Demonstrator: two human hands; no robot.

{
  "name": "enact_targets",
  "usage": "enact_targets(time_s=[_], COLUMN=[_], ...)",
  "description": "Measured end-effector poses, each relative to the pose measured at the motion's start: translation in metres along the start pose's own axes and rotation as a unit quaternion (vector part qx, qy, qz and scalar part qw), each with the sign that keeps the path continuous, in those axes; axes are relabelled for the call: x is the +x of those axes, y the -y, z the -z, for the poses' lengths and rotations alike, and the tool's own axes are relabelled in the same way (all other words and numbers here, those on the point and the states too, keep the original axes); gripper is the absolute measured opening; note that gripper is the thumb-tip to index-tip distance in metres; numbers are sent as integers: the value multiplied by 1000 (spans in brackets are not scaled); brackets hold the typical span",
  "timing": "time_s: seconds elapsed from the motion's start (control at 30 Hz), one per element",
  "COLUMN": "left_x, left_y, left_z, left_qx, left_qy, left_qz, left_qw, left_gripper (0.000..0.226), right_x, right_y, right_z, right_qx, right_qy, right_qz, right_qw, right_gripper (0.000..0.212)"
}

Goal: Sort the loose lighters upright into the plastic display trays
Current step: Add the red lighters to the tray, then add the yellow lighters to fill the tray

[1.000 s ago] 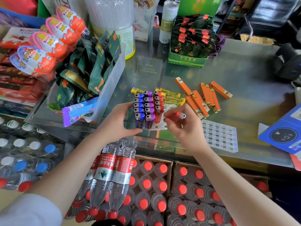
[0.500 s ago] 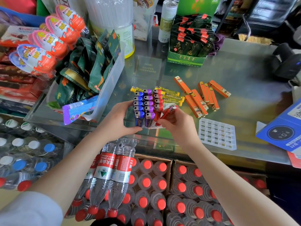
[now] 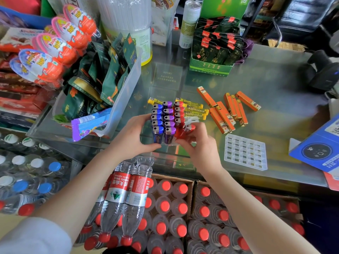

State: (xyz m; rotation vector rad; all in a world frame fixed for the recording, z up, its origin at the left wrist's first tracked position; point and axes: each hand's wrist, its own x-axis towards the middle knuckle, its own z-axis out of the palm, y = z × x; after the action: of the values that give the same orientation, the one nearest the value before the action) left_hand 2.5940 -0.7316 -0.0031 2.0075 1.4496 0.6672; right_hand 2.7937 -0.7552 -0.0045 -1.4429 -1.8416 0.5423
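A clear plastic display tray (image 3: 191, 119) sits on the glass counter, holding upright rows of blue lighters (image 3: 157, 117), purple lighters (image 3: 168, 117) and red lighters (image 3: 178, 111). My left hand (image 3: 132, 136) grips the tray's left near side. My right hand (image 3: 199, 143) holds a red lighter (image 3: 184, 132) tilted at the near end of the red row. Yellow lighters (image 3: 194, 109) lie flat behind the tray. Orange lighters (image 3: 227, 110) lie loose to the right. A second, empty tray (image 3: 245, 152) lies at the right.
A clear bin of green snack packets (image 3: 110, 77) stands left of the tray. A green carton of sachets (image 3: 214, 50) sits behind. A blue box (image 3: 319, 149) lies at the right edge. Bottled water (image 3: 165, 208) is stacked below the counter's near edge.
My right hand carried the red lighter left and down from above the tray to the near end of the red row. My left hand stayed on the tray.
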Motion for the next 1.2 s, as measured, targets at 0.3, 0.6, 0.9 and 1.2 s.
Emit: enact_targets(time_s=[0.3,0.6,0.9,1.2], left_x=[2,6,6,8], left_y=[1,4,8,9], left_z=[0,2,2,2], left_qx=[-5,8,0,5], left_qy=[-2,13,8,17], left_qz=[3,16,17,14], left_qw=[1000,1000,1000,1000], left_gripper=[74,76,75,76], right_x=[15,75,138,146], right_y=[-5,-27,-41,-32], right_z=[1,48,17,19], right_qx=[-257,-93,-189,-233], right_qy=[3,111,162,259], right_qz=[97,35,-82,-43], right_qw=[961,989,965,936], right_gripper=[42,16,25,23])
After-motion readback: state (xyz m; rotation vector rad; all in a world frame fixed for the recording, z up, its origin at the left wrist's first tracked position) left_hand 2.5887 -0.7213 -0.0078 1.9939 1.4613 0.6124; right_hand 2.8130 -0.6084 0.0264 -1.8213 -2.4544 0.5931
